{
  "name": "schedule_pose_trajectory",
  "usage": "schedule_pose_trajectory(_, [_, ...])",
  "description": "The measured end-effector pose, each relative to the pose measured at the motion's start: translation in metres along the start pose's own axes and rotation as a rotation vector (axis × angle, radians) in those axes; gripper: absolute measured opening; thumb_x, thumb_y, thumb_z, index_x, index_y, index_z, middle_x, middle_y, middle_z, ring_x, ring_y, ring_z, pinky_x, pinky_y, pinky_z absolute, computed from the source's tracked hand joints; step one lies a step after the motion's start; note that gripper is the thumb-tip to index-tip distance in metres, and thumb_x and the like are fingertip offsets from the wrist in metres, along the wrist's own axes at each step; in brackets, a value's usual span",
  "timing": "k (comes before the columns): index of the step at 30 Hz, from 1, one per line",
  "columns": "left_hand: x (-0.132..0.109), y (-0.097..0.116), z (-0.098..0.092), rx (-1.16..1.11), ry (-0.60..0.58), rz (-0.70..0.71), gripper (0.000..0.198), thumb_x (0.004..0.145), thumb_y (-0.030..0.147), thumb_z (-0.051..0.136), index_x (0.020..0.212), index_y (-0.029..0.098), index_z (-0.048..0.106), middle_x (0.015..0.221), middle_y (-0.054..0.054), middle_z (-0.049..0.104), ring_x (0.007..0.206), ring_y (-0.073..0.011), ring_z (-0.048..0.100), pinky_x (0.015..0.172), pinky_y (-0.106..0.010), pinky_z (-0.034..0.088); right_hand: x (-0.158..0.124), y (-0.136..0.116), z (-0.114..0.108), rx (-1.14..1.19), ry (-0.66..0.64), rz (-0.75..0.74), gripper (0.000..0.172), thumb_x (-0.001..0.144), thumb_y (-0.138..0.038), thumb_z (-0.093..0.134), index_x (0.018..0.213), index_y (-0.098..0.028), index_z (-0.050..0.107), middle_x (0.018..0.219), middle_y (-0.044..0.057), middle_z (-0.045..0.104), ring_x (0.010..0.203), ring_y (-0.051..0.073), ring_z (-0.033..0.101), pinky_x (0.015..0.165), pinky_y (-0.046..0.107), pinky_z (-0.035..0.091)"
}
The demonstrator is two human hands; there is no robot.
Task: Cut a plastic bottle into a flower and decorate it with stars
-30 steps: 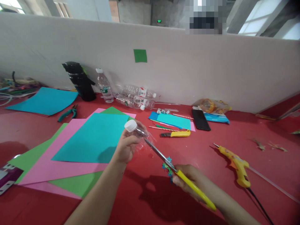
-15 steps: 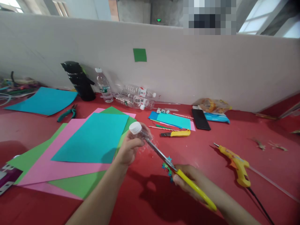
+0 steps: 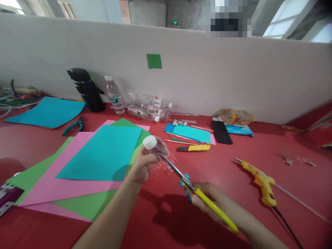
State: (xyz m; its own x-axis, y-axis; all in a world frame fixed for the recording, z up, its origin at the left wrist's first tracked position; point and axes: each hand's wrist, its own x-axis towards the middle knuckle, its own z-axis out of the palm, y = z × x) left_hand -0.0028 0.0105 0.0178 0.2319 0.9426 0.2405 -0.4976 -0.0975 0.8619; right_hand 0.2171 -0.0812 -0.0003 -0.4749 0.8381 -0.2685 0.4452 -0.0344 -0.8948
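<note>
Above the red table [image 3: 233, 166], your left hand [image 3: 141, 167] grips the capped bottle [image 3: 158, 149], your right hand [image 3: 207, 199] grips the yellow scissors [image 3: 178, 172]; snip slowly.

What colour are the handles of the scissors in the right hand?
Yellow, on the scissors; the head view shows it best.

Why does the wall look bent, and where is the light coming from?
Head view: the wide lens bows the partition wall; the windows at top right are blown out white; the arms cast a soft shadow on the red table beneath the left hand with the bottle and right hand with the scissors, so light likely comes from above and ahead.
</note>
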Motion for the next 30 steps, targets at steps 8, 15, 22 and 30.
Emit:
schedule_pose_trajectory(8, [-0.0021,0.0008,0.0078,-0.010,-0.015,-0.019,0.036,0.052,0.006,0.053,0.085,0.017,0.064,0.081,-0.004,0.065,0.083,-0.0220,0.061,0.072,-0.034,0.046,-0.0019,-0.0060,0.0040,0.044,0.011,0.021,0.049,0.087,-0.065,0.042,0.069,-0.020,0.037,0.063,-0.006,0.031,0.055,0.008,0.026,0.047,0.021,0.022])
schedule_pose_trajectory(15, [-0.0021,-0.0003,0.0071,-0.011,-0.013,0.001,0.039,0.052,0.007,0.052,0.088,0.017,0.063,0.079,-0.004,0.064,0.081,-0.0219,0.061,0.072,-0.034,0.046,0.0002,-0.0057,0.0052,-0.059,0.043,0.007,0.051,0.085,-0.067,0.041,0.066,-0.020,0.035,0.062,-0.006,0.030,0.055,0.008,0.025,0.048,0.023,0.021])
schedule_pose_trajectory(22, [-0.0027,0.0001,0.0076,-0.042,-0.035,0.003,0.042,0.052,0.007,0.053,0.091,0.018,0.063,0.083,-0.003,0.063,0.078,-0.0192,0.059,0.070,-0.031,0.045,-0.0017,-0.0060,0.0032,0.105,-0.012,0.041,0.052,0.083,-0.070,0.043,0.070,-0.020,0.038,0.059,-0.007,0.032,0.049,0.006,0.027,0.043,0.020,0.021])
schedule_pose_trajectory(30, [-0.0035,-0.0019,0.0076,-0.003,-0.050,-0.007,0.039,0.052,0.007,0.053,0.088,0.019,0.061,0.083,-0.004,0.065,0.082,-0.0216,0.061,0.070,-0.032,0.044,-0.0066,-0.0064,0.0027,0.293,-0.073,0.092,0.050,0.083,-0.069,0.045,0.074,-0.019,0.046,0.053,-0.009,0.034,0.039,0.004,0.026,0.035,0.019,0.020])
